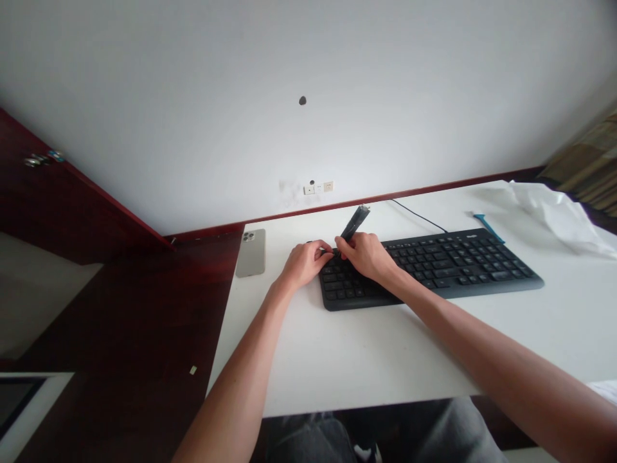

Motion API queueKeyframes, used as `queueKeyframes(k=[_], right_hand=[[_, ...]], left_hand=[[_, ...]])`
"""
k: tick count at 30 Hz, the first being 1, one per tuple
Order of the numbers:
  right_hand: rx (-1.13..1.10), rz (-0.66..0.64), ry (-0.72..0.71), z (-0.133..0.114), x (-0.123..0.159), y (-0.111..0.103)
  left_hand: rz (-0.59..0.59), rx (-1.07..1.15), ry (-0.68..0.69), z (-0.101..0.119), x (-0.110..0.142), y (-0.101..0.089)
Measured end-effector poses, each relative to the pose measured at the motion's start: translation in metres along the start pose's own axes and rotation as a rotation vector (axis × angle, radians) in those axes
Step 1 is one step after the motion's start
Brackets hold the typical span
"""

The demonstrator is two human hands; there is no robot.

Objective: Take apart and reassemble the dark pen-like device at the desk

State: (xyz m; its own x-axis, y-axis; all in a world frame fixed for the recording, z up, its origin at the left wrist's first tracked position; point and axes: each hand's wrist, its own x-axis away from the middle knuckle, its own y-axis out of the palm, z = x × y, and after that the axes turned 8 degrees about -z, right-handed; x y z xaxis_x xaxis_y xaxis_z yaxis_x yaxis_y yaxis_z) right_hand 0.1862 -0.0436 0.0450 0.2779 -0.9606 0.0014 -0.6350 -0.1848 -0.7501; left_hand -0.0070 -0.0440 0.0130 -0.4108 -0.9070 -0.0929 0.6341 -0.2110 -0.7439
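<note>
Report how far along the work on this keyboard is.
Done: the keys of the black keyboard all look in place, with no gap visible. In hand: the right hand grips a dark stick-shaped tool at the keyboard's upper left, with the left hand close beside it, fingertips near the tool's base. Left, as far as this view shows: the long stretch of keys right of the hands, which neither hand touches.
</note>
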Motion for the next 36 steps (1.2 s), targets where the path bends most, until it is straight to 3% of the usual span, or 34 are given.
queueKeyframes(k=[27,36], right_hand=[[0.007,0.054,0.056,-0.0064,0.0073,0.0001],[-0.018,0.014,0.042,-0.001,0.0014,0.0001]], left_hand=[[-0.02,-0.154,-0.016,0.0057,0.0016,-0.0017],[-0.006,-0.026,0.004,0.0003,-0.0004,0.0004]])
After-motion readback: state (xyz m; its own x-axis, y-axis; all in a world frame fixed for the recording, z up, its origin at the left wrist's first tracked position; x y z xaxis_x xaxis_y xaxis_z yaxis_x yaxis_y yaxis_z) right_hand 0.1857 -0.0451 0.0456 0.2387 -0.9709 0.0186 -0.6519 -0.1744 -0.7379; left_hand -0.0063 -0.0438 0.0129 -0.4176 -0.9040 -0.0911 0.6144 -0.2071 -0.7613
